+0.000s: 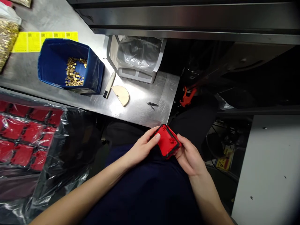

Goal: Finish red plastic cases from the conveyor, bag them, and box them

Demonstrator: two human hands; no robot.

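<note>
Between my two hands is a red plastic part with a black rim [167,141], held above my lap near the table's front corner. My left hand [143,146] grips its left edge, with the thumb lying on the red face. On the other side, my right hand [190,156] holds the right edge, its thumb along the upper side and its fingers partly hidden beneath. Just beyond the hands, a small nail clipper [152,104] lies on the metal table [142,114]. Farther left are a cream half-round disc [121,95] and a pale-handled tool [109,85].
A blue bin [63,64] with small brass pieces stands left, beside yellow labels [34,42] and a bag of brass pieces [8,39]. A grey bin [137,75] contains clear plastic. Red parts [22,153] fill a lined box at lower left. An orange tool [187,96] hangs right.
</note>
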